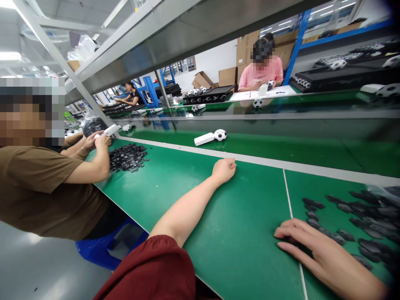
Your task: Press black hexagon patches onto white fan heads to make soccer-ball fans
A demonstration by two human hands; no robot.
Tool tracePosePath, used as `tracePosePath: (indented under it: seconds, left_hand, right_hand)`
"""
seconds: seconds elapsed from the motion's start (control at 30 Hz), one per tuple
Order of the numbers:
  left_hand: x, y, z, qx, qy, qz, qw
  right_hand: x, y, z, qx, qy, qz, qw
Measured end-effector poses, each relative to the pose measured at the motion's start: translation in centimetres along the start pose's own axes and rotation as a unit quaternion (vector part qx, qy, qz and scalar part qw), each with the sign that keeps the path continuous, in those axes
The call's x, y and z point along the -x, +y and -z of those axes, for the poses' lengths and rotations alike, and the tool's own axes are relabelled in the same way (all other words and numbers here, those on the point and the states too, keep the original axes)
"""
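Note:
My left hand (224, 170) rests on the green tabletop (237, 216) near the metal strip, its fingers curled into a loose fist with nothing visible in them. Just beyond it, on the green conveyor, lies a white device with a soccer-ball head (220, 135). At the right, my right hand (304, 243) is over the table beside scattered black plastic pieces (370, 212). Its thumb and fingers are apart, with dark pieces visible behind them; no piece is clearly gripped.
A person in a brown shirt (40, 175) works at the left beside a pile of black pieces (129, 157). Across the belt sits a person in pink (264, 75). A metal beam (140, 46) crosses overhead. More soccer-ball devices (197, 108) lie farther back.

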State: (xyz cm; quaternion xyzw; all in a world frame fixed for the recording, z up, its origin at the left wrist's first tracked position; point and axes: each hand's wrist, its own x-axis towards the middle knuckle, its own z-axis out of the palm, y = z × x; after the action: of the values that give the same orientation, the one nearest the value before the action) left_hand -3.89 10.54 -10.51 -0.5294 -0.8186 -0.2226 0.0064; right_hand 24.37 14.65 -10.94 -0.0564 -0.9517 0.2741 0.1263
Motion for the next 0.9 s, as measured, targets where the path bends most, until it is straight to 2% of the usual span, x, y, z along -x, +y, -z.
tracePosePath:
  seconds: [0.23, 0.47, 0.9]
  left_hand:
    - [0.0, 0.0, 0.0, -0.001, -0.002, 0.001, 1.000]
    - [0.0, 0.1, 0.2, -0.006, -0.008, -0.001, 1.000]
    - [0.2, 0.2, 0.3, -0.006, -0.003, -0.002, 1.000]
  right_hand:
    - [0.0, 0.1, -0.1, 0.010, -0.010, -0.004, 1.000]
    - [0.1, -0.7, -0.1, -0.002, 0.016, -0.015, 1.000]
    - [0.2, -0.7, 0.0, -0.001, -0.004, -0.028, 1.000]
